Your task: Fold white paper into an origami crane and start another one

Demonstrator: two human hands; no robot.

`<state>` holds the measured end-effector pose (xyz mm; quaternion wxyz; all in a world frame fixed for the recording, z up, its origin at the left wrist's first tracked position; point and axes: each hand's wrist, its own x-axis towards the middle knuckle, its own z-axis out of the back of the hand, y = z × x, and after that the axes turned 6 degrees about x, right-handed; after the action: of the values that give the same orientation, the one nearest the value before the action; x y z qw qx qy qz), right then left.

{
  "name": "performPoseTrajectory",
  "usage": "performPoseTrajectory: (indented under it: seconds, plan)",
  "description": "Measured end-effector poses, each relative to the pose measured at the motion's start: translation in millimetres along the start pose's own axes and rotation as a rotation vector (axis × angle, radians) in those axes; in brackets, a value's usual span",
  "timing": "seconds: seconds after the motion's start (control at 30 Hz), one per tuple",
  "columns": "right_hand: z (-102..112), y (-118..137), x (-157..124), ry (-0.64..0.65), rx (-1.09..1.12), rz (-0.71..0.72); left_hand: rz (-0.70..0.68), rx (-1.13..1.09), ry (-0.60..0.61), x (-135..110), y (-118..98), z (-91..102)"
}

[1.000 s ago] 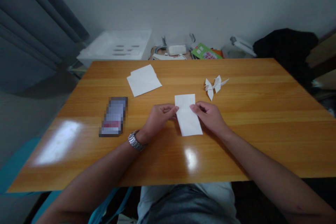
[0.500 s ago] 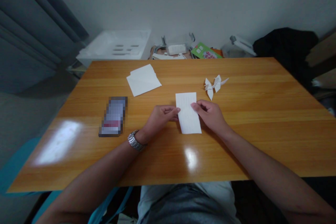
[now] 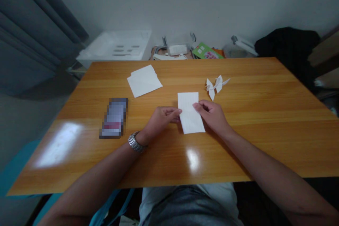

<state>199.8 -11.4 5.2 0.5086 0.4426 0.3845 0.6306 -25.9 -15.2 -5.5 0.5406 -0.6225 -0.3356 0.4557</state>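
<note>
Between my hands, a narrow white sheet of paper [image 3: 190, 118] is held up a little above the table, its long side running away from me. Faint lines show on it. My left hand [image 3: 167, 116] pinches its left edge, thumb on top and fingers underneath. On the opposite edge, my right hand [image 3: 212, 113] grips the paper the same way, higher up. Just beyond my right hand lie two white folded-paper figures [image 3: 217, 85] with pointed wings, close against each other. To the far left, several-cornered white paper sheets [image 3: 144, 82] overlap flat on the wood.
A phone [image 3: 113, 118], blurred out, lies left of my left hand on the glossy wooden table [image 3: 251, 148]. Behind the far edge stand a white foam tray [image 3: 127, 44], a green booklet [image 3: 206, 51] and a dark cloth or bag [image 3: 288, 47]. A grey curtain [image 3: 34, 28] hangs at left.
The paper's near end has shifted slightly right and its surface lines look fainter. Both hands keep their hold in nearly the same place.
</note>
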Motion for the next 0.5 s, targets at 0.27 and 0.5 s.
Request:
performPoseTrajectory:
  seconds: [0.27, 0.5]
  plan:
    - [-0.2, 1.8, -0.3, -0.012, -0.010, -0.011, 0.019, 0.080, 0.016, -2.8, -6.8, 1.5]
    - [0.2, 1.9, 0.5, -0.026, -0.015, -0.015, 0.020, 0.045, 0.019, -1.3, -1.8, 0.3]
